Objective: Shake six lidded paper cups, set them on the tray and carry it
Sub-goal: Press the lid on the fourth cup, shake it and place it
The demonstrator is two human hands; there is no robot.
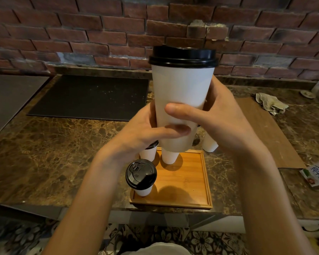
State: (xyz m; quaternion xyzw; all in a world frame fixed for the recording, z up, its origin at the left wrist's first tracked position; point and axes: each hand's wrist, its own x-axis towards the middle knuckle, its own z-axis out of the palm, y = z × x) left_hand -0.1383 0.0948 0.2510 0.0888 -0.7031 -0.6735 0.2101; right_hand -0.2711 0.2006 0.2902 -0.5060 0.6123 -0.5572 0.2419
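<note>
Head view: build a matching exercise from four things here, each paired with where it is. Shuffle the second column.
1. raised cup
2. cup showing its lid top
3. crumpled cloth
4. black mat

A. back left of the counter
B. gripped by the left hand and right hand
C. near left corner of the tray
D. back right of the counter

Pairs: 1-B, 2-C, 3-D, 4-A

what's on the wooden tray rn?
On the wooden tray, three white cups: front-left cup, black lid showing; back-left cup and back-middle cup, tops mostly covered by the left hand and the held cup.
</note>
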